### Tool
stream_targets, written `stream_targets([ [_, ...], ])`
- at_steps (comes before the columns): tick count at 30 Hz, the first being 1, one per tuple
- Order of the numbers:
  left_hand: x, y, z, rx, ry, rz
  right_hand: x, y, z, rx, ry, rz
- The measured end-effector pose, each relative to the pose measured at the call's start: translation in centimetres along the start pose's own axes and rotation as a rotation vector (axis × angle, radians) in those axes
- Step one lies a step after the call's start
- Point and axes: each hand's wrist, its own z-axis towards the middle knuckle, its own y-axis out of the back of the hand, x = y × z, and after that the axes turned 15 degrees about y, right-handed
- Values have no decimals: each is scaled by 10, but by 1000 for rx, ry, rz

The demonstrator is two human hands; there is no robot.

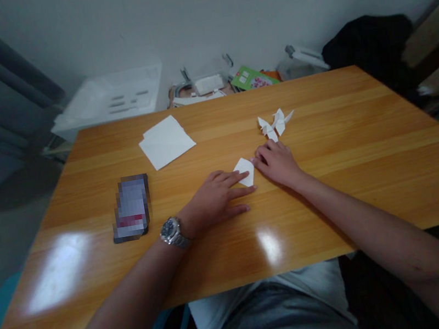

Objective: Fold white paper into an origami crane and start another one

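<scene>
A small folded piece of white paper [245,171] lies on the wooden table [330,180] in front of me. My left hand [216,198], with a watch on its wrist, rests flat beside the paper, its outstretched fingers on the paper's left edge. My right hand [276,162] is curled at the paper's right edge, its fingertips pressing down on it. Just beyond my right hand lie two finished white paper cranes [275,123].
A small stack of white paper sheets [166,142] lies at the back left of the table. A phone [131,207] lies to the left of my left hand. Behind the table are a white plastic box [109,99], a green packet [252,77] and a dark bag [366,41].
</scene>
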Motion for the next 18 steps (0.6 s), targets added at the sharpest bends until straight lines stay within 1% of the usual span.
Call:
stream_targets([
  [11,1,1,-1,8,-4,-30,-2,-1,-2,-25,27,13],
  [18,-1,0,-1,0,2,-39,-7,4,-7,18,124,82],
])
